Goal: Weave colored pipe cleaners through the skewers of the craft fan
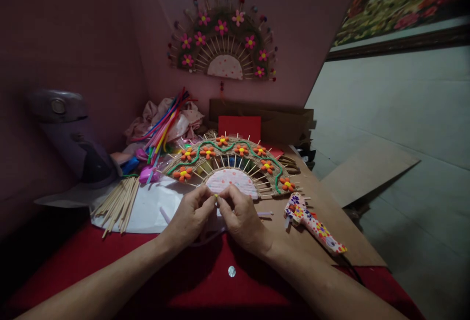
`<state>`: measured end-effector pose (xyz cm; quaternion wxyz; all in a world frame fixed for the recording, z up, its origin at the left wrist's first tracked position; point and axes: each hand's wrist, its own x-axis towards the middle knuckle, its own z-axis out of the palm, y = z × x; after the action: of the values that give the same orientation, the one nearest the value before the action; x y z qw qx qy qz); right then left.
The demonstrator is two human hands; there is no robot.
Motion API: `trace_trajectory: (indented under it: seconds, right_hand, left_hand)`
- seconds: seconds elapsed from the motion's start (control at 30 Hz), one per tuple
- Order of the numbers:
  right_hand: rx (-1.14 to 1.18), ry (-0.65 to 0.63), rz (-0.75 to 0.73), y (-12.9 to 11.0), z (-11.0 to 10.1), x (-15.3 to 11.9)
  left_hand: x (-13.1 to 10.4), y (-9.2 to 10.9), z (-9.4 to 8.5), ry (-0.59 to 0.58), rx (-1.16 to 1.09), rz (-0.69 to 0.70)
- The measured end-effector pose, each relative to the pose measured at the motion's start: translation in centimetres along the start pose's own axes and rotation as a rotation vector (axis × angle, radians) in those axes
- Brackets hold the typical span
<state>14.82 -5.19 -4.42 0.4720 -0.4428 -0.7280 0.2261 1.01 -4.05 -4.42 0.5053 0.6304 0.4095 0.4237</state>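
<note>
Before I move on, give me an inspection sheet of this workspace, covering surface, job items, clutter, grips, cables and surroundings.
Surface: red cloth, with brown cardboard and a white sheet on it.
Job items: twine-covered fan with orange flowers, just beyond the hands; tiny yellow piece pinched between them.
Clutter: wooden sticks, coloured strips and bottle at left; gun-shaped tool on the cardboard; small silvery disc on the cloth, nearest the viewer.
Grips: left hand and right hand both closed on the yellow piece.
Cables: one dark cable by the tool's near end; its far end is hidden.
Surroundings: second fan against the back panel; picture at upper right.
</note>
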Motion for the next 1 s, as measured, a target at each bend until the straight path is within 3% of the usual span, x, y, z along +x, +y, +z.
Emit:
trace_trajectory:
  seconds: [0.17,0.4,1.0]
  right_hand:
    - [0.042,0.017,0.042,0.38,-0.29,0.35]
    - [0.128,0.006,0.030,0.28,-0.48,0.34]
    - [0.059,-0.032,0.016,0.35,-0.93,0.57]
  left_hand:
    - [0.37,0.41,-0.05,-0.084,-0.122,-0.038]
    - [0.33,0.76,-0.44,-0.069,-0.180,-0.041]
    - [0.64,0.79,-0.77,-0.147,-0.131,-0.101]
